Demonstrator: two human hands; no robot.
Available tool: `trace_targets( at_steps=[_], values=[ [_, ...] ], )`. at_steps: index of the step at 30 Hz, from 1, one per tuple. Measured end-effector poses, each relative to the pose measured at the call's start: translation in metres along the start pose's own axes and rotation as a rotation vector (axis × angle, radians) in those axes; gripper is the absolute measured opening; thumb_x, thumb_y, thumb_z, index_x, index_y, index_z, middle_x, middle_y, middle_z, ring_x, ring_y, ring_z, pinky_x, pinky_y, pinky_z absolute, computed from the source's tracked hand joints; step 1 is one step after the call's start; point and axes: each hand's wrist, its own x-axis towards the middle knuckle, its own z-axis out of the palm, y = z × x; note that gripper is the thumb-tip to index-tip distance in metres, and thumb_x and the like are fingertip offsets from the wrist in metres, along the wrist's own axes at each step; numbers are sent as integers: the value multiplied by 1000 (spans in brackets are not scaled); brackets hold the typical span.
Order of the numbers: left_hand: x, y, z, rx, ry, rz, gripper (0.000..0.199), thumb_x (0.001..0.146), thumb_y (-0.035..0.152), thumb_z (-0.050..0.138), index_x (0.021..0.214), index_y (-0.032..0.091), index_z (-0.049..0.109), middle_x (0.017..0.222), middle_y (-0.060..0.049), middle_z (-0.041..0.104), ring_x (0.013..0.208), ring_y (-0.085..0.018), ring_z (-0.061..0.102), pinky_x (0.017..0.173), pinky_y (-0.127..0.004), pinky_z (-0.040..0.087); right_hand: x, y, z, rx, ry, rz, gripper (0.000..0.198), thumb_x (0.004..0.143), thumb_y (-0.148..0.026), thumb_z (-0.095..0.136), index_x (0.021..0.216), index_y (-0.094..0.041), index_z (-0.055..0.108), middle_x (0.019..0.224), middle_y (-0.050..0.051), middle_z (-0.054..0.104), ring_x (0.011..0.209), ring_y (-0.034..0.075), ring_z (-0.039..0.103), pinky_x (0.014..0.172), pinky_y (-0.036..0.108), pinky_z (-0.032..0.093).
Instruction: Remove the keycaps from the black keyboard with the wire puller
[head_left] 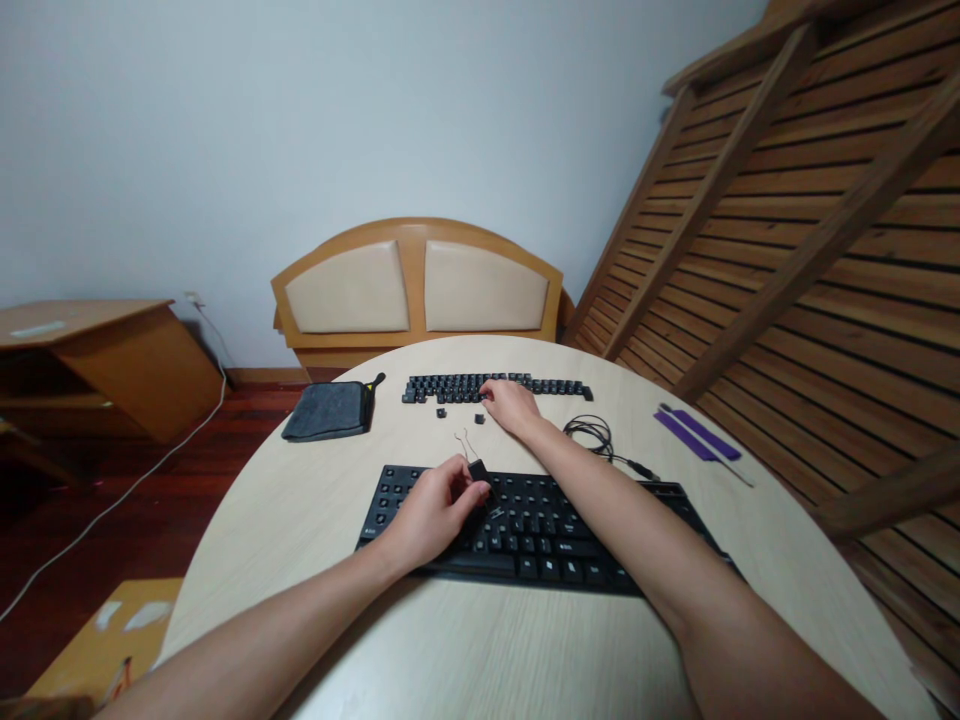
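My left hand (433, 512) is closed around a keycap puller (477, 468) with a black handle and two thin wire prongs pointing away from me. It hovers over a black keyboard (517, 566), where many keys are off on the left and upper parts and others are still fitted near the front. My right hand (511, 405) reaches over the keyboard to rows of loose black keycaps (442, 384). Its fingertips pinch at a keycap in the row, mostly hidden by the fingers. Two keycaps lie apart, one to the left (441, 412) and one nearer the right hand (479, 418).
A folded dark grey cloth (326, 411) lies at the table's left. Right of my forearm is a coiled black cable (589, 430) with a plug. Purple strips and a thin metal rod (697, 434) rest near the right edge of the round table (285, 530).
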Motion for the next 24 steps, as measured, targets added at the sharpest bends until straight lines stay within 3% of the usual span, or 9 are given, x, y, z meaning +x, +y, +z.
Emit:
trace_targets(
  at_steps=[8,14,17,20,24],
  values=[
    [1,0,-1,-19,-10,6,19,92,34,55,81,18,56,74,-1,63,69,-17,56,68,-29,43,-17,1,-30,27,-16,-44,32,85,-23,63,117,-20,65,112,9,70,104,25,63,87,32,46],
    [1,-1,-1,-29,1,20,20,92,35,56,80,18,55,74,-1,63,69,-17,56,67,-29,43,-82,7,-70,95,-121,-212,28,86,-36,64,110,-23,68,109,6,70,102,23,64,90,32,47],
    [2,2,-1,-20,-3,24,21,92,36,56,80,18,55,73,-1,63,69,-17,56,67,-29,42,-124,17,-84,188,-301,-409,56,81,-56,65,127,-23,60,128,10,61,122,28,53,103,41,41],
    [2,7,1,-34,-1,29,21,93,36,55,81,18,55,73,0,62,69,-17,56,67,-28,42,-157,27,-88,217,-450,-381,94,66,-70,71,143,-23,46,150,14,41,138,36,36,113,49,31],
    [-1,14,5,-42,-17,36,23,93,37,55,80,18,57,72,-1,62,68,-17,56,66,-28,42,-179,31,-77,257,-466,-354,102,63,-71,72,149,-26,38,157,12,27,143,38,23,116,54,24]
  ],
)
